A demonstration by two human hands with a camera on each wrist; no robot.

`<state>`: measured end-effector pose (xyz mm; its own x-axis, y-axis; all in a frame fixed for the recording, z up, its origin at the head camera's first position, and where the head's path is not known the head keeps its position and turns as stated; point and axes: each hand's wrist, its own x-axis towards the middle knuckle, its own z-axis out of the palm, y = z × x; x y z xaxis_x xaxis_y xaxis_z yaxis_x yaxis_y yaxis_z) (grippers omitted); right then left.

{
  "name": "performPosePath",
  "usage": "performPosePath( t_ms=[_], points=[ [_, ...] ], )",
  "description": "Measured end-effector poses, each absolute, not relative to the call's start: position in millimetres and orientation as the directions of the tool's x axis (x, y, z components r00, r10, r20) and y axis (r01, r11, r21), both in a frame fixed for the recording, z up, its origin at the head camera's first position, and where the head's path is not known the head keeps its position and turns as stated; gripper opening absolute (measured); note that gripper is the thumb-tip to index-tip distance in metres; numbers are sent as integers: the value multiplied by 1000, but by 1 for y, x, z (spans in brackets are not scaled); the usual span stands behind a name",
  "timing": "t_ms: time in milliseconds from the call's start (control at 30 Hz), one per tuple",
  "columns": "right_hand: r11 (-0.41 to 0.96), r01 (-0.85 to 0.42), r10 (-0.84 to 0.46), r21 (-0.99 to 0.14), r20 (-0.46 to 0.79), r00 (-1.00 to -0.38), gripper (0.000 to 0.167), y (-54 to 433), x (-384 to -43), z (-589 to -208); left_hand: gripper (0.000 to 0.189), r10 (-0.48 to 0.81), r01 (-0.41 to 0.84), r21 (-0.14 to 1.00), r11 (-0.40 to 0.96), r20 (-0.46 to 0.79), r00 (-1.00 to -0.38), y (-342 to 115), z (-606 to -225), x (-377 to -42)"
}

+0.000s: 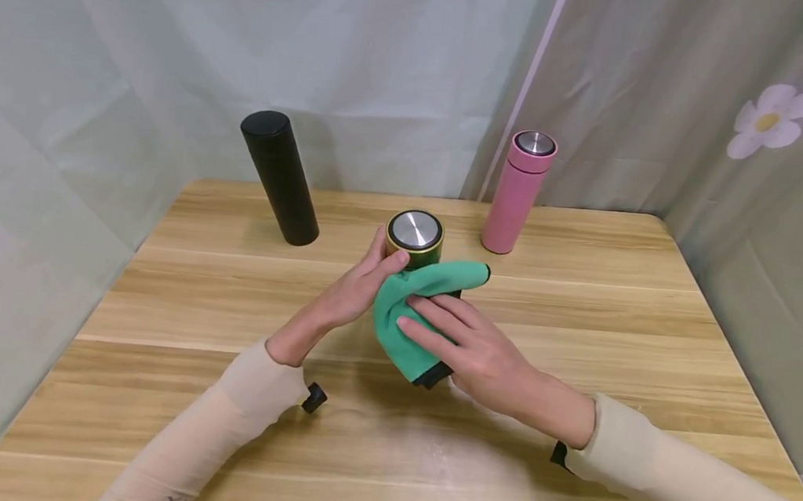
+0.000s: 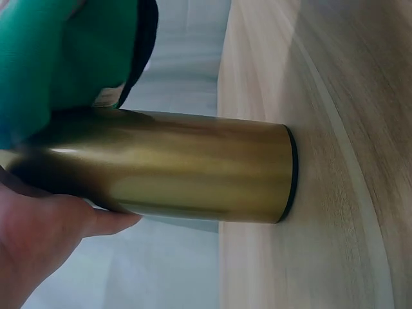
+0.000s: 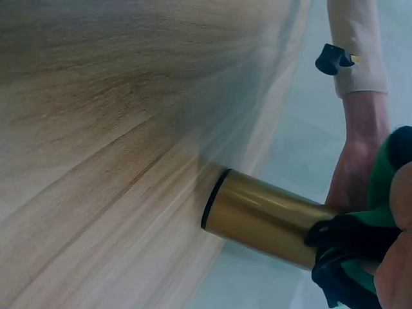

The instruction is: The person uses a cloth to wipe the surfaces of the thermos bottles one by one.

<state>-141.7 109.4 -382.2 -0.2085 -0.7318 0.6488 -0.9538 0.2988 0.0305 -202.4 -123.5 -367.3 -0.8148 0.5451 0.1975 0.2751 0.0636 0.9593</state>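
A gold thermos bottle (image 1: 415, 230) with a silver-topped lid stands upright near the middle of the table. My left hand (image 1: 354, 292) grips it near the top from the left side, thumb towards me. From the right, my right hand (image 1: 481, 359) holds a green cloth (image 1: 392, 330) with black edging against the bottle's near side. The cloth hides much of the bottle in the head view. In the left wrist view the bottle's lower body (image 2: 206, 170) is bare down to its black base, which rests on the wood.
At the back left stands a black bottle (image 1: 282, 182). A pink bottle (image 1: 515, 196) with a silver lid top is at the back right. The wooden table (image 1: 171, 390) ends at pale curtains (image 1: 388, 61) behind and at both sides.
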Motion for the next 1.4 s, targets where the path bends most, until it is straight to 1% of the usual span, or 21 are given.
performPosePath(
  t_ms=[100, 167, 233, 367, 467, 667, 733, 967, 1067, 1133, 1233, 1333, 1400],
  points=[
    [313, -949, -767, 33, 598, -232, 80, 108, -143, -382, 58, 560, 269, 962, 43, 200, -804, -122, -364, -203],
    [318, -947, -782, 32, 573, -243, 79, 108, -143, -383, 58, 568, 261, 965, 34, 196, -799, -121, -363, -204],
    [317, -948, -796, 38, 553, -245, 75, 107, -144, -384, 59, 574, 251, 967, 39, 183, -798, -121, -361, -205],
    [318, -944, -824, 89, 518, -229, 63, 105, -145, -389, 60, 577, 237, 968, 89, 143, -804, -122, -359, -205],
    [331, -936, -838, 124, 494, -231, 64, 102, -145, -392, 60, 582, 236, 964, 122, 123, -804, -123, -357, -204],
    [387, -907, -867, 168, 403, -295, 63, 95, -138, -397, 59, 592, 250, 960, 124, 130, -795, -123, -358, -205],
    [400, -902, -873, 162, 368, -321, 61, 92, -136, -398, 58, 595, 254, 960, 116, 137, -792, -123, -359, -206],
    [411, -906, -897, 103, 223, -381, 57, 82, -138, -402, 58, 598, 251, 962, 110, 138, -789, -123, -360, -206],
    [410, -911, -902, 43, 164, -399, 58, 80, -138, -405, 59, 590, 250, 961, 119, 134, -796, -122, -361, -206],
    [409, -912, -906, 6, 123, -405, 58, 79, -139, -408, 63, 578, 247, 961, 120, 135, -805, -121, -361, -205],
    [410, -911, -906, -51, 87, -413, 57, 78, -142, -412, 74, 544, 258, 955, 148, 139, -828, -117, -363, -204],
    [407, -908, -905, -95, 93, -416, 54, 77, -146, -415, 85, 489, 268, 946, 181, 150, -859, -112, -365, -203],
    [400, -908, -904, -125, 106, -413, 53, 76, -149, -417, 88, 442, 273, 941, 199, 162, -882, -110, -366, -202]
  ],
)
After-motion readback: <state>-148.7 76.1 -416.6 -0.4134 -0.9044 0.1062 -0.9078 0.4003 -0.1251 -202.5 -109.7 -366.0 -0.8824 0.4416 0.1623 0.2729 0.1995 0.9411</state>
